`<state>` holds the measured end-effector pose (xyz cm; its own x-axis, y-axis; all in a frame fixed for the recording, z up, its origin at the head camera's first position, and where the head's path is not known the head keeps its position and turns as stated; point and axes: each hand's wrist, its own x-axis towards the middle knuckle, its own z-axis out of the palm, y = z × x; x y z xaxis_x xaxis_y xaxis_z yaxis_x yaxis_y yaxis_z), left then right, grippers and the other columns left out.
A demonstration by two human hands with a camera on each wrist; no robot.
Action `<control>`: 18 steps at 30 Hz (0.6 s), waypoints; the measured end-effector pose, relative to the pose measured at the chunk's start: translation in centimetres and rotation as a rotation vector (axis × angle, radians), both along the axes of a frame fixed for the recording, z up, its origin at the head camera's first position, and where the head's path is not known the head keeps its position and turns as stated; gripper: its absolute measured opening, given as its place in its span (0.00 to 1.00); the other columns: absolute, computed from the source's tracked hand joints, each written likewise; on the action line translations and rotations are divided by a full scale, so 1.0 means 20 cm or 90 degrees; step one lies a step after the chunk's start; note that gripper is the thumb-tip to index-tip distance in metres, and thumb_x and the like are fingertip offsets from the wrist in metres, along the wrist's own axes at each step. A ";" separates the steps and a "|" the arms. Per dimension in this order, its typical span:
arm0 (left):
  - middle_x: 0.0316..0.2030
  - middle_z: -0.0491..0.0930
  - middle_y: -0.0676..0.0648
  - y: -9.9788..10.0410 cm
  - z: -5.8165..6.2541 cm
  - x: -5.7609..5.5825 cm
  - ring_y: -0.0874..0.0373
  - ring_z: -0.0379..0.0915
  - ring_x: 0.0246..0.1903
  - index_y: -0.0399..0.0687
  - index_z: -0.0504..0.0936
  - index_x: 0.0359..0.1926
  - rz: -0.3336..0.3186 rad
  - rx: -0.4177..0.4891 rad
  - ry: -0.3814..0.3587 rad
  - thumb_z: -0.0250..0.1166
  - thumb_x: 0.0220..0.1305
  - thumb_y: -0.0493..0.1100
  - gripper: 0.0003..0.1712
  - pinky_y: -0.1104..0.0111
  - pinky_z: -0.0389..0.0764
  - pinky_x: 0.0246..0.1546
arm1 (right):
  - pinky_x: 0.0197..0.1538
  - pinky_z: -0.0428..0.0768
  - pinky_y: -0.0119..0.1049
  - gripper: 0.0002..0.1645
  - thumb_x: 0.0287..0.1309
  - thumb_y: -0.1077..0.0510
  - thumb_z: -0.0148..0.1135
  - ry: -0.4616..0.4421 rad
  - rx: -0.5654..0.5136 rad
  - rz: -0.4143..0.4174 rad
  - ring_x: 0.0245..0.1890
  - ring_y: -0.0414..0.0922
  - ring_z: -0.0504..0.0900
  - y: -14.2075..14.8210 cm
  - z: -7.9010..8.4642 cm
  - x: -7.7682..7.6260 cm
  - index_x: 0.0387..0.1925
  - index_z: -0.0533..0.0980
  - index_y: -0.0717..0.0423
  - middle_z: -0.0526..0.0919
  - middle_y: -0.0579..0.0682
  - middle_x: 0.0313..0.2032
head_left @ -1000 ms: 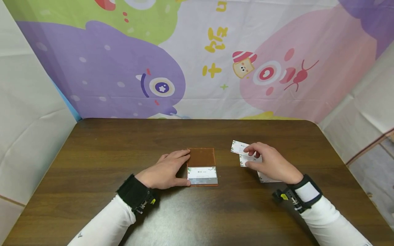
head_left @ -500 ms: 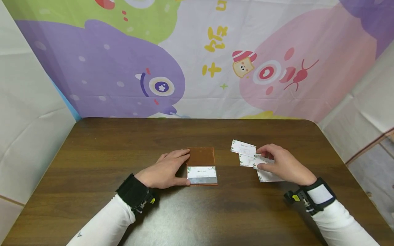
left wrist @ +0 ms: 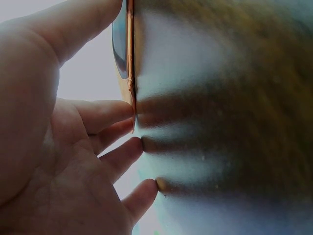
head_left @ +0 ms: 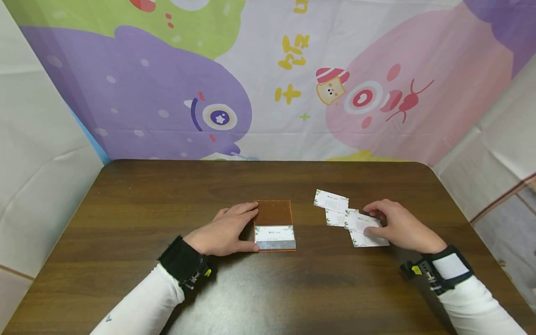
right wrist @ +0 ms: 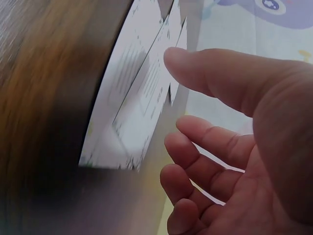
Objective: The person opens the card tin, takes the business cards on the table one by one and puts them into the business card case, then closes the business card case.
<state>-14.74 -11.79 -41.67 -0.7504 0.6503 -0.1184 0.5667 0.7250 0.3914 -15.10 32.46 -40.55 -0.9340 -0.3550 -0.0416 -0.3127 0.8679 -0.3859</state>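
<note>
Resting at the side of a brown holder, the left hand had its thumb and fingers spread apart, the thumb at the near left corner and a fingertip at the far left corner. It was gripping nothing; its outer fingertips met the counter. The right hand was over the nearer end of a group of white cards, its thumb and fingertips apart with nothing between them, the fingers loosely bent; whether the thumb touched a card could not be told. The holder lay flat in the middle of the counter, with a leaf-printed card across its near half and a grey band along that card's lower side. Well to the right of it lay the four white cards, in a staggered, overlapping row: a slightly turned far card, a second card, a third card and a near card just beside the right thumb. Black wrist straps and white sleeves covered both forearms. Beyond the dark wood-grained counter hung a printed cloth with purple, green and pink cartoon creatures.
</note>
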 end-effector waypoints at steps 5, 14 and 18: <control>0.77 0.51 0.44 0.00 0.00 0.00 0.49 0.44 0.75 0.40 0.59 0.76 -0.001 -0.001 -0.002 0.64 0.61 0.67 0.53 0.46 0.53 0.67 | 0.42 0.72 0.44 0.34 0.51 0.45 0.75 -0.003 0.011 0.005 0.41 0.49 0.73 0.04 -0.01 0.00 0.55 0.78 0.61 0.80 0.53 0.45; 0.76 0.51 0.44 0.00 0.00 0.00 0.49 0.45 0.75 0.39 0.60 0.76 -0.001 0.001 0.002 0.65 0.61 0.67 0.54 0.46 0.54 0.67 | 0.47 0.73 0.49 0.36 0.51 0.44 0.76 -0.012 0.031 -0.007 0.45 0.52 0.74 0.07 -0.02 0.01 0.56 0.78 0.62 0.79 0.56 0.47; 0.77 0.51 0.44 0.00 0.01 0.00 0.49 0.44 0.75 0.39 0.59 0.76 -0.001 -0.002 0.003 0.65 0.61 0.67 0.54 0.47 0.53 0.67 | 0.47 0.73 0.50 0.37 0.50 0.44 0.76 -0.019 0.037 -0.016 0.45 0.53 0.74 0.08 -0.02 0.02 0.56 0.78 0.63 0.79 0.56 0.47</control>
<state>-14.74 -11.78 -41.57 -0.7497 0.6514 -0.1168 0.5696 0.7250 0.3871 -14.77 34.11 -40.99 -0.9405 -0.3278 -0.0896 -0.2797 0.8964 -0.3439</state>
